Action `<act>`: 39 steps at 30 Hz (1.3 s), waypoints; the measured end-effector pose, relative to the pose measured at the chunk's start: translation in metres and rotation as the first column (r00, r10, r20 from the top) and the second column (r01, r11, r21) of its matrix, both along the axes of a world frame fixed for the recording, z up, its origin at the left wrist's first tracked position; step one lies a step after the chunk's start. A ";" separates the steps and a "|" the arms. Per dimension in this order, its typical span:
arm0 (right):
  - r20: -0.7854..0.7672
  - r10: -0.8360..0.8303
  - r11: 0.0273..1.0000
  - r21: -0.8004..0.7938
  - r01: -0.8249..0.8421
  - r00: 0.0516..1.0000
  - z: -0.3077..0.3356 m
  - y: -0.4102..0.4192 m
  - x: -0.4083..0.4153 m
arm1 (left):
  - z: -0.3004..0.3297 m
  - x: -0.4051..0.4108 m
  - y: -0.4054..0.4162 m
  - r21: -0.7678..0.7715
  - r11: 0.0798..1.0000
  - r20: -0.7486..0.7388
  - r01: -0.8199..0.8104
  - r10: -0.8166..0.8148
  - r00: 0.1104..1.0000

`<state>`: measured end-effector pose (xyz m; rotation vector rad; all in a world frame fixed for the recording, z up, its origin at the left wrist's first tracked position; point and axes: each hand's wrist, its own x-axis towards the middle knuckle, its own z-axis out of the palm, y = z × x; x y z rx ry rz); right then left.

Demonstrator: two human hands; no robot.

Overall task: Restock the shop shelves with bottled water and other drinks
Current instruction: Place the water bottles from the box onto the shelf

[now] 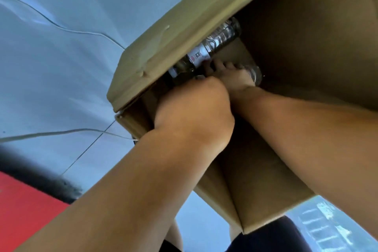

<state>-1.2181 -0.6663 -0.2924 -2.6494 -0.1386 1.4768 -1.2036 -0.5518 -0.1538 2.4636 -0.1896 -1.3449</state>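
A clear plastic water bottle point(206, 52) lies on its side deep inside a large brown cardboard box point(302, 43), tucked under the box's upper-left flap, its ribbed body pointing toward 1 o'clock and its other end toward 8 o'clock. A white label with a red mark wraps its middle; the print on it is too blurred to read. The cap end is hidden behind the flap and the hands, so I cannot tell which way the neck points.

At about 4 o'clock from that bottle, a second bottle point(255, 73) shows only as a rounded clear end poking out from behind the right hand point(235, 80); the remainder is covered. That hand lies over it with its fingers reaching toward the labelled bottle, the fingertips touching or nearly touching the label; whether the fingers curl around either bottle cannot be made out in the shadow.

The left hand point(194, 106) is nearer the camera, at 7 o'clock from the labelled bottle, with its knuckles bent and its fingers curled out of sight below the flap. What it grips, if anything, is hidden.

Both bare forearms enter from the bottom of the frame into the box's open mouth. Outside the box, at 9 o'clock, lies a pale tiled floor point(61, 47) with a thin cable point(67, 29) across it, and a red surface point(26, 210) sits at 7 o'clock.
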 end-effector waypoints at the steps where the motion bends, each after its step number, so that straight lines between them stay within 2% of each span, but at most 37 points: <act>1: -0.007 0.027 1.000 0.011 -0.027 1.000 0.012 -0.003 -0.005 | 0.009 -0.001 -0.001 -0.001 1.000 0.012 0.001 -0.001 1.000; 5: -0.036 -0.222 0.973 0.065 0.223 0.974 0.085 -0.011 -0.019 | 0.053 0.006 -0.012 0.038 0.996 0.046 0.083 -0.085 0.995; 7: -0.055 -0.303 0.947 0.097 0.307 0.951 0.126 -0.013 -0.015 | 0.084 0.016 -0.020 0.053 0.989 0.049 0.136 -0.139 0.989; 9: -0.007 -0.368 0.916 0.170 0.364 0.930 0.170 -0.016 -0.009 | 0.120 0.029 -0.029 0.067 0.981 0.106 0.183 -0.190 0.976; 14: 0.135 -0.475 0.864 0.256 0.432 0.870 0.285 -0.034 0.022 | 0.237 0.065 -0.044 0.125 0.987 0.208 0.099 -0.123 0.970; 16: 0.202 -0.545 0.824 0.309 0.475 0.814 0.340 -0.044 0.035 | 0.291 0.077 -0.046 0.059 0.998 0.293 -0.012 -0.005 0.956; 18: 0.320 -0.571 0.813 0.344 0.469 0.756 0.400 -0.056 0.045 | 0.347 0.087 -0.049 -0.098 0.988 0.405 -0.118 0.147 0.902; 21: 0.401 -0.609 0.790 0.381 0.480 0.684 0.494 -0.074 0.061 | 0.433 0.097 -0.059 -0.339 0.935 0.556 -0.106 0.290 0.779; 23: 0.429 -0.634 0.771 0.416 0.482 0.643 0.562 -0.088 0.072 | 0.489 0.107 -0.066 -0.408 0.905 0.565 -0.119 0.353 0.746; 26: 0.534 -0.656 0.754 0.469 0.460 0.533 0.664 -0.106 0.086 | 0.572 0.126 -0.080 -0.577 0.797 0.404 -0.177 0.468 0.786; 28: 0.595 -0.672 0.739 0.498 0.454 0.440 0.732 -0.116 0.088 | 0.632 0.134 -0.091 -0.645 0.751 0.356 -0.144 0.461 0.812; 30: 0.642 -0.688 0.719 0.538 0.441 0.338 0.797 -0.125 0.086 | 0.692 0.135 -0.102 -0.665 0.746 0.412 -0.027 0.397 0.820; 34: 0.710 -0.686 0.704 0.594 0.389 0.159 0.910 -0.139 0.072 | 0.805 0.125 -0.119 -0.716 0.682 0.511 0.149 0.368 0.777; 39: 0.744 -0.667 0.700 0.644 0.308 -0.040 1.006 -0.151 0.047 | 0.904 0.102 -0.133 -0.750 0.570 0.594 0.336 0.358 0.721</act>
